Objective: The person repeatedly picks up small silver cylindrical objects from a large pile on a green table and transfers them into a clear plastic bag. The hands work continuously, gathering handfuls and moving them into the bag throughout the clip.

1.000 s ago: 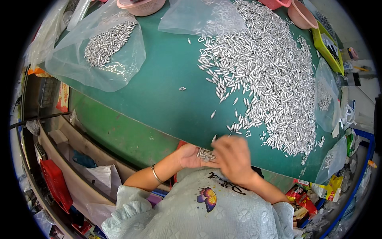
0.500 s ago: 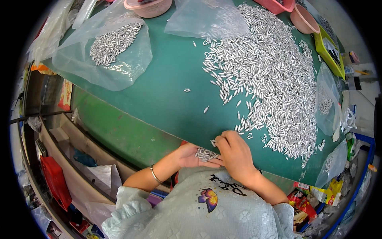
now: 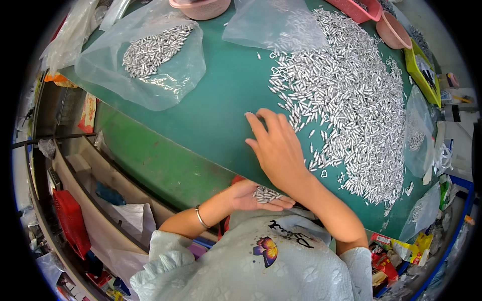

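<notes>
"what's the left hand [image 3: 243, 198] holding?"
"small silver pieces [image 3: 266, 194], loose on its upturned palm, fingers unclenched, near the edge of the green table [image 3: 216, 120]."
"and the right hand [image 3: 280, 150]?"
"over the table, beside the big silver heap [image 3: 351, 105], thumb spread from the fingers. whether a fingertip touches something, i can't tell."

Silver pieces [image 3: 351, 113], green tabletop [image 3: 216, 128], pink basin [image 3: 391, 32]

Parts [image 3: 351, 110] at right on table [image 3: 216, 125]
</notes>
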The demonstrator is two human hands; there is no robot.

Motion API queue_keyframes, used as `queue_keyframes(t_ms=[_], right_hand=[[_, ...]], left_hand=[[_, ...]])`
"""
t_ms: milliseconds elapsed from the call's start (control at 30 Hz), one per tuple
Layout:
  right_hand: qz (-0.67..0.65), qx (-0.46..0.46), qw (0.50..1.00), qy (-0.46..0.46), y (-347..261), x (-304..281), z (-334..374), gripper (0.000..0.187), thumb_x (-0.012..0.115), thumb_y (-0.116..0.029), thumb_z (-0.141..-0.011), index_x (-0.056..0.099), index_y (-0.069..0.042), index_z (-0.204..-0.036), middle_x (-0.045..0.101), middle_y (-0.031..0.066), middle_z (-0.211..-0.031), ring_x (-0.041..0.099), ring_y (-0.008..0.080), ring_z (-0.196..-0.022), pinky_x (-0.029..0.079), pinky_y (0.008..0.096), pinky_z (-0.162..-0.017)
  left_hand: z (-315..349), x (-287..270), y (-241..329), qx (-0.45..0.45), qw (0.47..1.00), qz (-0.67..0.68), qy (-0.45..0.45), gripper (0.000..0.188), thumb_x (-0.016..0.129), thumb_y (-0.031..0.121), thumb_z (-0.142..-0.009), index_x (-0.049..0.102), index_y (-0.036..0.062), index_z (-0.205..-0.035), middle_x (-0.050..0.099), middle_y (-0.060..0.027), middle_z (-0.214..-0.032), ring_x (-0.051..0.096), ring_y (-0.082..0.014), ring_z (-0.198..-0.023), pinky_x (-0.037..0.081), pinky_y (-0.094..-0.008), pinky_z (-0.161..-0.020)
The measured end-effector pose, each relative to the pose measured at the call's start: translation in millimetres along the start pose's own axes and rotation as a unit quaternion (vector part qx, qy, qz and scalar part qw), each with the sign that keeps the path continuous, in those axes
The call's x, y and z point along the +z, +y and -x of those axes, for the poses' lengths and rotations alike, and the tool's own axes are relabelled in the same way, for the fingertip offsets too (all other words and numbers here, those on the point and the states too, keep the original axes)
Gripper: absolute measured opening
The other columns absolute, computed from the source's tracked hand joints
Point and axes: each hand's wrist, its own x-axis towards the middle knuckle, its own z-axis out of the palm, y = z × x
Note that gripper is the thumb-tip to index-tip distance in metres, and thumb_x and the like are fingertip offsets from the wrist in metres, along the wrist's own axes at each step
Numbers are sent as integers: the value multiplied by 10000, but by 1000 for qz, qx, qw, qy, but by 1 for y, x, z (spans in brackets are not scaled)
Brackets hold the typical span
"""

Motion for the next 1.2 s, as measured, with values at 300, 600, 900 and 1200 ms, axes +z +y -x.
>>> queue_keyframes(t_ms=[300,600,900,1200], right_hand=[[-34,22,987,-153,9,-15,27,160,624,-28,-818,548,12,-953,503,137,-968,537,320,-895,458,390,-763],[-81,23,970,-227,-7,-52,91,173,609,-37,-781,579,1,-948,541,140,-997,551,329,-897,470,399,-762],[35,128,990,-45,13,-53,96,356,717,-62,-768,592,4,-1095,522,148,-1060,535,322,-891,458,409,-746],[-37,97,991,-80,25,-57,115,358,707,-41,-773,592,6,-1108,516,143,-1069,540,314,-901,470,397,-753]], left_hand=[[1,19,1,5,987,-93,133,693,298,450,-1016,305,-120,-1409,385,-372,-1385,438,-478,-1273,395,-519,-1074],[-2,-21,-13,29,993,97,-52,599,334,427,-1015,408,-50,-1370,494,-246,-1361,516,-424,-1219,410,-526,-1064],[-8,-5,-18,21,997,64,40,440,419,278,-995,520,-69,-1246,597,-274,-1191,637,-358,-1056,496,-485,-986],[-23,19,-37,44,973,18,227,346,480,121,-947,525,-100,-1210,612,-256,-1151,615,-350,-1091,471,-477,-1019]])
